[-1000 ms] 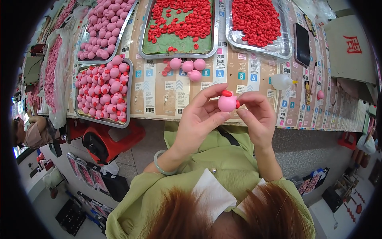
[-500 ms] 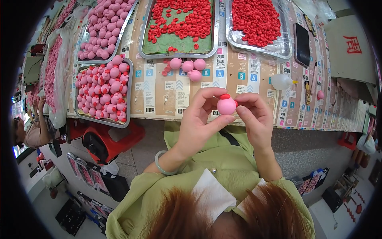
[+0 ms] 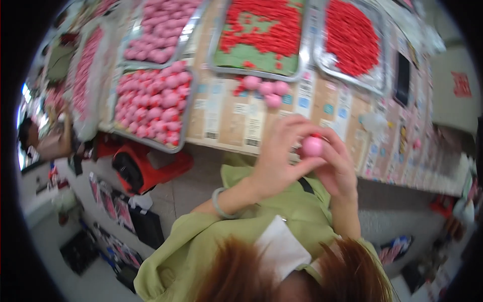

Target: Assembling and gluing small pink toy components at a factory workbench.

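Note:
Just beyond the table's near edge, my two hands meet around a small pink ball [image 3: 312, 147] with a bit of red [image 3: 316, 135] on top. My left hand [image 3: 282, 161], with a pale bangle on its wrist, closes on it from the left, thumb along its near side. From the right, my right hand [image 3: 342, 168] has its curled fingers pressed against the ball. Blur hides the exact fingertip contact. Nearest on the table lie several loose pink balls [image 3: 273, 100] beside a few red pieces [image 3: 238, 90].
Behind stand a green-lined tray [image 3: 251, 69] and another tray [image 3: 347, 80], both of red pieces. At left are a tray of pink-and-red balls [image 3: 153, 105] and a tray of plain pink balls [image 3: 161, 30]. A phone [image 3: 401, 79] and a white squeeze bottle [image 3: 373, 122] lie right.
The whole view has tilted and slid rightward, with motion blur. My hands have drawn closer together around the ball, and my right fingers now curl over it more.

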`<state>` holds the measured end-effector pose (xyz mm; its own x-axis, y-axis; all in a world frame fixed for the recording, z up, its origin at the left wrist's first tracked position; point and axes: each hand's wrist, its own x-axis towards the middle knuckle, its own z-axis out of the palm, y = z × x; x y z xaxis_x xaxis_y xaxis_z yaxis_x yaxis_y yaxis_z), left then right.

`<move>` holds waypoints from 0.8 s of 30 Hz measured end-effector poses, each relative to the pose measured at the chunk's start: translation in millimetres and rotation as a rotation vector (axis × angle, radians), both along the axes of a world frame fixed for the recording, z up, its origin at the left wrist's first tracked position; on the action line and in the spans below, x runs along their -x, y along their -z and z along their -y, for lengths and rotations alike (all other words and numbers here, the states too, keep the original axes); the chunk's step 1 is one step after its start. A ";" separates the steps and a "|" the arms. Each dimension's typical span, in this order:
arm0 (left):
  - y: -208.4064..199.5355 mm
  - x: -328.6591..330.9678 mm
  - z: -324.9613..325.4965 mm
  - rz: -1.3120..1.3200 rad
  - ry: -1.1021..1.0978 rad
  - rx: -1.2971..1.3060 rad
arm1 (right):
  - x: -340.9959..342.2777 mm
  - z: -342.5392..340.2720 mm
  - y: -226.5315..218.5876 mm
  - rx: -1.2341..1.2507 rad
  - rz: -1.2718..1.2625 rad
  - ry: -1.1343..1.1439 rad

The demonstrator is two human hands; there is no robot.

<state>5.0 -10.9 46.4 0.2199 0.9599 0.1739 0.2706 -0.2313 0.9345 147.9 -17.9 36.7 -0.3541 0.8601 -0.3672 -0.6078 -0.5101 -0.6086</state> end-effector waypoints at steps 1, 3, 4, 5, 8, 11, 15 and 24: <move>3.3 -1.3 -1.4 0.033 0.022 0.009 | -0.4 0.8 -1.7 0.013 -0.034 0.028; 1.2 0.6 -1.5 0.022 -0.015 0.035 | 2.5 0.4 -4.8 0.018 0.007 0.051; 0.6 7.7 -2.0 0.053 -0.008 0.077 | 4.8 1.0 -2.5 0.000 -0.029 0.000; 0.1 22.5 -2.7 0.020 -0.062 0.057 | 8.3 2.6 -0.9 -0.037 0.065 0.025; 11.0 73.0 -13.0 -0.055 -0.518 -0.127 | 0.7 2.0 3.2 -0.109 0.203 0.051; 29.3 149.3 -20.6 -0.102 -0.999 -0.307 | -8.6 0.7 7.6 -0.095 0.213 0.066; 44.5 272.6 -9.3 -0.085 -1.275 -0.290 | -22.0 -3.3 15.3 -0.118 0.260 0.069; 73.9 355.0 -31.6 -0.449 -0.883 -0.124 | -28.3 -0.3 16.7 -0.159 0.319 0.091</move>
<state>-350.0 20.7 -27.5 -0.4936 0.7919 0.3595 0.7151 0.1344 0.6860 176.3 -17.5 19.9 -0.1628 0.9380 -0.3060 -0.4135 -0.3465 -0.8420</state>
